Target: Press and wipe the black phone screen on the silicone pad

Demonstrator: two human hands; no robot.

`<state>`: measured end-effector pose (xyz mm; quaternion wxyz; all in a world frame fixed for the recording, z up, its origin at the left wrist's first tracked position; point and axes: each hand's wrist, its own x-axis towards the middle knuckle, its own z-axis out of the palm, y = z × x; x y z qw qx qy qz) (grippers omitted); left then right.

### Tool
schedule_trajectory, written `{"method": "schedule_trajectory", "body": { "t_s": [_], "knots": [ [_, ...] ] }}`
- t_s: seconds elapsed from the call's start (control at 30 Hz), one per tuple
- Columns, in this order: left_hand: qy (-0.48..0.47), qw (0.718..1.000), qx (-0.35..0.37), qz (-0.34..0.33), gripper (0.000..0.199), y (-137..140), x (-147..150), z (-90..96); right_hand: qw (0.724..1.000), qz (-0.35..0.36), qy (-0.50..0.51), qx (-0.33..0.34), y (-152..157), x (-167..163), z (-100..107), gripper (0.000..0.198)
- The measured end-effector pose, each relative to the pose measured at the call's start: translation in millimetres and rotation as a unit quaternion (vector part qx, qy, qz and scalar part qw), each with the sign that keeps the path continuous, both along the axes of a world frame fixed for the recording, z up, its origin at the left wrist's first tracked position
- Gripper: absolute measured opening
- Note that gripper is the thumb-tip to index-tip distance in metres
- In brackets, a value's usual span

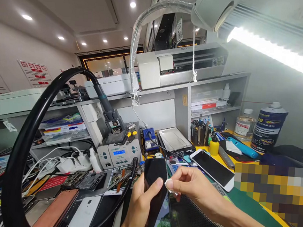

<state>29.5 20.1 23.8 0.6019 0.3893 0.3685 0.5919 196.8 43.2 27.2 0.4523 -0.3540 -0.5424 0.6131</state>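
Observation:
A black smartphone [157, 205], its glossy screen reflecting light, stands tilted in my left hand [141, 205]. The thumb presses across the screen and the other fingers are hidden behind the phone. Just right of the phone's edge, my right hand [188, 184] pinches a small crumpled white tissue [170, 187] between thumb and fingers. The tissue is at the phone's right side; I cannot tell whether it touches. Beyond my right hand lies a white-framed phone [212, 167] with a dark screen.
A hot-air station [119, 153] with a black hose [16, 134] arching across the left stands behind. Phones and parts crowd the left bench. A yellow bottle [214, 146], a large spray can [268, 128] and a clear bottle [245, 125] stand at right. A bright lamp [272, 46] hangs overhead.

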Motion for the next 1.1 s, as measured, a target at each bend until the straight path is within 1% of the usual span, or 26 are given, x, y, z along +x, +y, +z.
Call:
{"method": "schedule_trajectory", "body": {
  "t_s": [0.1,0.27,0.43,0.57,0.67,0.87,0.93,1.03,1.1],
  "knots": [
    [0.054,0.997,0.036,-0.031,0.042,-2,1,0.6,1.000,-0.026,0.014,0.004,5,6,2,0.032],
    [0.097,0.991,0.063,-0.071,0.046,0,0,-3.2,0.998,-0.051,0.044,0.002,10,13,7,0.034],
    [0.098,0.990,0.055,-0.079,0.046,1,-2,-8.1,0.996,-0.068,0.052,-0.005,12,16,10,0.036],
    [0.106,0.990,0.060,-0.077,0.047,1,-2,-8.2,0.996,-0.072,0.056,-0.006,13,16,9,0.036],
    [0.128,0.985,0.071,-0.094,0.051,2,-4,-7.0,0.996,-0.074,0.057,0.005,14,18,9,0.034],
    [0.199,0.962,0.102,-0.153,0.051,3,-13,-2.5,0.998,-0.052,0.018,0.007,15,27,15,0.027],
    [0.217,0.953,0.109,-0.182,0.051,1,-14,-0.3,0.999,-0.042,0.009,0.008,15,29,17,0.025],
    [0.221,0.938,0.114,-0.240,0.049,-2,-12,1.6,0.999,-0.036,-0.019,0.016,14,28,18,0.023],
    [0.221,0.931,0.122,-0.263,0.047,-4,-11,1.3,0.998,-0.039,-0.043,0.022,14,26,17,0.024]
  ]
}}
